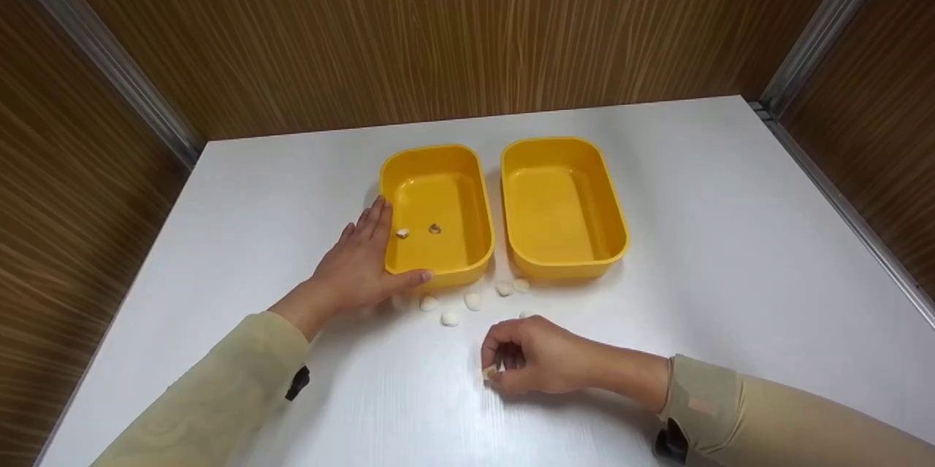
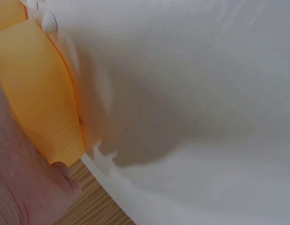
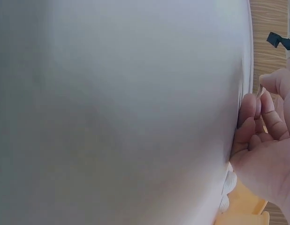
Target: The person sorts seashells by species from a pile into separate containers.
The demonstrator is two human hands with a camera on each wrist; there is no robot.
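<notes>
My left hand [image 1: 356, 262] lies with straight fingers along the left wall of the left yellow container [image 1: 486, 222], its thumb over the near rim. Inside that container are a white shell [image 1: 402, 233] and a brownish shell [image 1: 434, 229]. My right hand [image 1: 544, 357] pinches a small tan shell [image 1: 489, 373] between thumb and fingers, low over the white table. In the right wrist view the right hand [image 3: 269, 136] shows curled fingers and a thin shell edge at the thumb tip. The left wrist view has the left hand [image 2: 30, 176] against the container's orange-looking wall [image 2: 41, 89].
A second yellow container [image 1: 555, 215], with nothing in it, stands right of the first. Several white shells, one of them a shell [image 1: 450, 319] near the middle, lie on the table [image 1: 701, 233] in front of the containers. Wood-grain panels [image 1: 467, 28] enclose the back and sides.
</notes>
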